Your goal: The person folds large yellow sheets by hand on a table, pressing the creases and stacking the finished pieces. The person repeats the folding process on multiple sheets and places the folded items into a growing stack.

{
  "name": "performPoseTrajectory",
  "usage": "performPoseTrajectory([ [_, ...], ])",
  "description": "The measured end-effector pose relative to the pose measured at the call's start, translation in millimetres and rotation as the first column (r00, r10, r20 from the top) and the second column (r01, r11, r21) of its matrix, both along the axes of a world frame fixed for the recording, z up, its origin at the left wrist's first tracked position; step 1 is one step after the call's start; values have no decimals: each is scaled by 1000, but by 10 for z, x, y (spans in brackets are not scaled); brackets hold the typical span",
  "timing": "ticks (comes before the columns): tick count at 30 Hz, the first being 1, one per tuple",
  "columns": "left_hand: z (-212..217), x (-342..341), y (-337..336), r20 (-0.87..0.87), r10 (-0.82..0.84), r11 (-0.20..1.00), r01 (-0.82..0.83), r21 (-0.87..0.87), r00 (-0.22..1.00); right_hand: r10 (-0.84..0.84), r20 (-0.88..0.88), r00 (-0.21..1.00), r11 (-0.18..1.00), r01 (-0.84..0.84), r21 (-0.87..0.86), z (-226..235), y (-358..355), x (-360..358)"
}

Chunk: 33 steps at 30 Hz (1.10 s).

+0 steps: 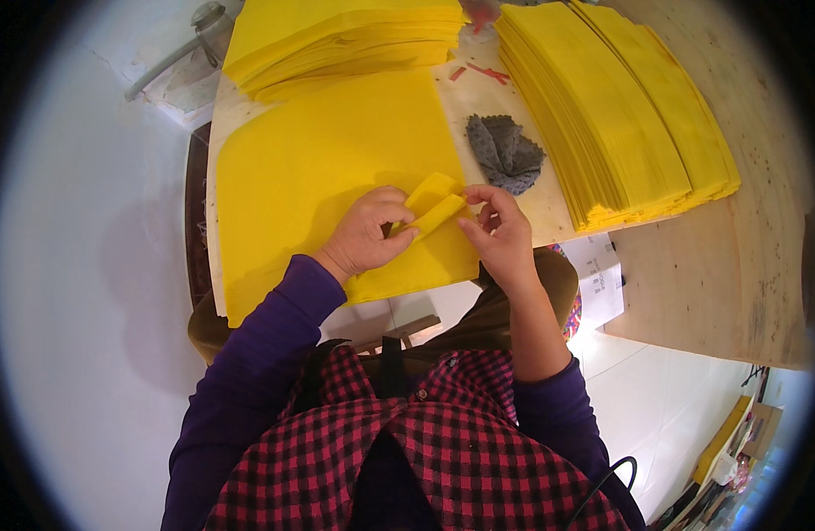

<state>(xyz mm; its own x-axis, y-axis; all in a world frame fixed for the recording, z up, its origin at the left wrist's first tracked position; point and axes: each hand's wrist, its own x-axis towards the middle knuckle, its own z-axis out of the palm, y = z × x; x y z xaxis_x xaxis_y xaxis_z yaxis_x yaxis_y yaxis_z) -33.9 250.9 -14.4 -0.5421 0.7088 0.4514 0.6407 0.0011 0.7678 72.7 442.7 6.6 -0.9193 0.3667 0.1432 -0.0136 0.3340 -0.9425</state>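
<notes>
A large yellow fabric sheet (319, 150) lies flat on the table in front of me, its near edge at the table's front. Above its near right part, a small folded piece of yellow cloth (438, 211) is held between both hands. My left hand (368, 232) pinches its left end between thumb and fingers. At the other end, the fingertips of my right hand (503, 237) close on its upper right edge. Whether this folded piece is a corner of the sheet or a separate strip, I cannot tell.
Thick stacks of yellow cloth stand at the far left (345, 49) and the right (602, 115) of the wooden table (545, 217). Between them lie a crumpled grey cloth (505, 152) and thin red strips (487, 73). A pale wall (98, 221) borders the left side.
</notes>
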Motion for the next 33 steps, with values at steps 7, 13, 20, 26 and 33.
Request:
performPoseTrajectory([
  [7, 18, 47, 2, 72, 50, 996, -55, 71, 996, 47, -89, 995, 977, -27, 213, -40, 61, -251],
  [13, 87, 106, -10, 315, 57, 995, -79, 58, 947, 96, -70, 993, 967, -77, 243, -38, 83, -437],
  [20, 54, 9, -33, 98, 30, 999, -31, 15, 995, 57, -64, 996, 985, -46, 165, -27, 81, -441],
  [26, -7, -16, -27, 147, 30, 999, -34, 25, 989, 164, 94, 982, 985, -168, 43, -48, 403, -105],
  [33, -4, -21, -19, 121, 29, 999, -33, 25, 992, 157, 151, 976, 986, -164, 38, -60, 498, 78],
])
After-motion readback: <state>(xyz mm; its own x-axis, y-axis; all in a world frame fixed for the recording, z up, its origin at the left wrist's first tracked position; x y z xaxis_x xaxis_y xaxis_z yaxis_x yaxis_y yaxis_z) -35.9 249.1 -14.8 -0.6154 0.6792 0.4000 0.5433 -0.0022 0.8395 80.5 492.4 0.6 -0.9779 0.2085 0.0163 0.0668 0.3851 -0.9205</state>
